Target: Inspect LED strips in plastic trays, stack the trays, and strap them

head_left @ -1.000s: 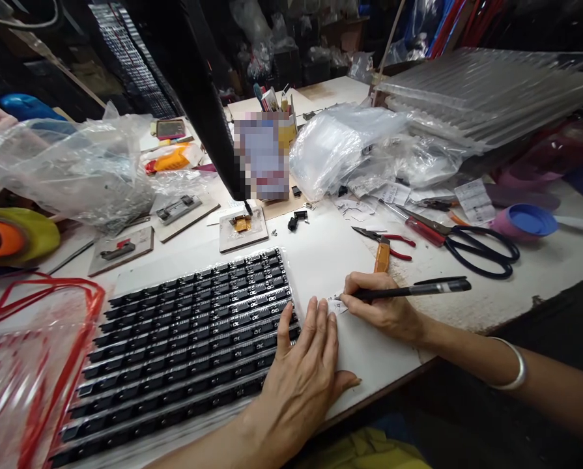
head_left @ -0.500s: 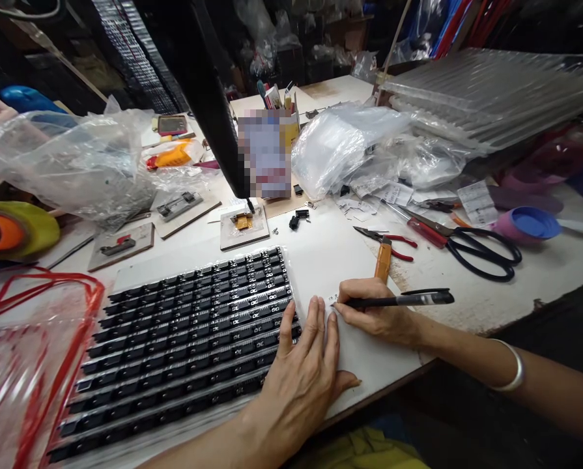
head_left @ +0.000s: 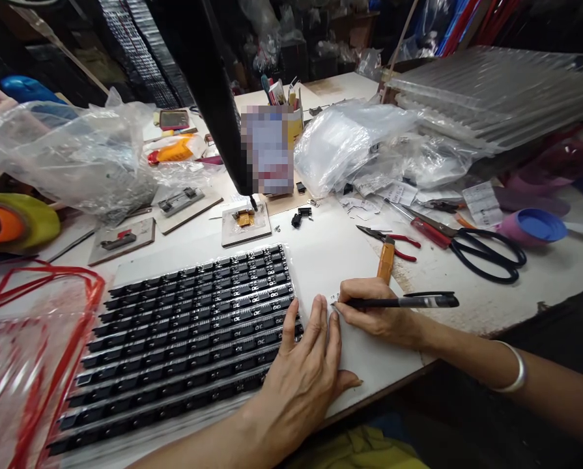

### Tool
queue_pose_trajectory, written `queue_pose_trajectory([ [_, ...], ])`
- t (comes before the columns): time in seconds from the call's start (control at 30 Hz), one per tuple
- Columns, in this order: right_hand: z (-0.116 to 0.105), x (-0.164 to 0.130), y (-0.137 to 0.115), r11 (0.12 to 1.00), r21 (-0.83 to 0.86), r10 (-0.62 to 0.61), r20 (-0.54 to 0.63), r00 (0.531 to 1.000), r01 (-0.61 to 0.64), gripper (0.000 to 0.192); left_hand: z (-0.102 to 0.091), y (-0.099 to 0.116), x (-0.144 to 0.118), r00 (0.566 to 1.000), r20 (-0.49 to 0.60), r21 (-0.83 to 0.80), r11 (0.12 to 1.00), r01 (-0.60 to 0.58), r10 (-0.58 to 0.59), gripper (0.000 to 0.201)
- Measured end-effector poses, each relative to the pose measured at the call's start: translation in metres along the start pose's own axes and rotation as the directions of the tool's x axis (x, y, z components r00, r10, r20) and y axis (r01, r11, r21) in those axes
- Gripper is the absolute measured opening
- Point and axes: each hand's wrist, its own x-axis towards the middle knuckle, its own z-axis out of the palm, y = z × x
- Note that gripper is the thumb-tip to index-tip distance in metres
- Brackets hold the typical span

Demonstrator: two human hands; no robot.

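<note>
Writing hand: the right hand [head_left: 376,316] is closed on a black pen [head_left: 403,301], pinched between thumb and fingers; the tip is set on a small marked spot near the left edge of the bare white sheet, just beyond the left fingertips.
Pen: held nearly level, cap end pointed to the right, over the white table [head_left: 530,286].
Flat hand: the left hand [head_left: 303,378] is laid palm down with fingers spread and straight, nothing gripped — fingertips rest on the right edge of the tray and on the white sheet [head_left: 330,260] beside it.
Tray: a clear plastic tray of black parts [head_left: 188,332], filled in long rows, is seen on the left of the sheet, close to the table's near edge.
Wrist: a silver bangle [head_left: 513,371] is worn on the right forearm.
Beyond the pen: an orange-handled knife [head_left: 385,259] lies just behind the right hand; red-handled pliers [head_left: 393,238] and black scissors [head_left: 481,251] are set farther right, apart from the hands.
Right side: a blue-rimmed cup [head_left: 533,225] lies near the scissors, and stacked clear trays [head_left: 491,91] are seen behind.
Left side: a crumpled plastic bag [head_left: 71,156] and a red-trimmed clear bag [head_left: 22,352] — both well apart from the pen.
Centre back: small boards with fixtures [head_left: 245,225] stand behind the tray.
</note>
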Motion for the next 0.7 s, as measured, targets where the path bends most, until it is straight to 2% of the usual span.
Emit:
queue_pose_trajectory([
  [0.5, 0.0008, 0.001, -0.0019, 0.999, -0.023, -0.048, -0.019, 0.999, 0.047, 0.027, -0.0005, -0.0001, 0.0001, 1.0, -0.007, 0.001, 1.0, -0.003, 0.003, 0.064],
  [0.7, 0.0007, -0.0006, 0.0018, 0.999, -0.041, -0.023, -0.024, 0.999, 0.022, 0.022, 0.0, -0.001, -0.0003, 1.0, -0.001, -0.006, 1.0, -0.005, 0.005, 0.065],
])
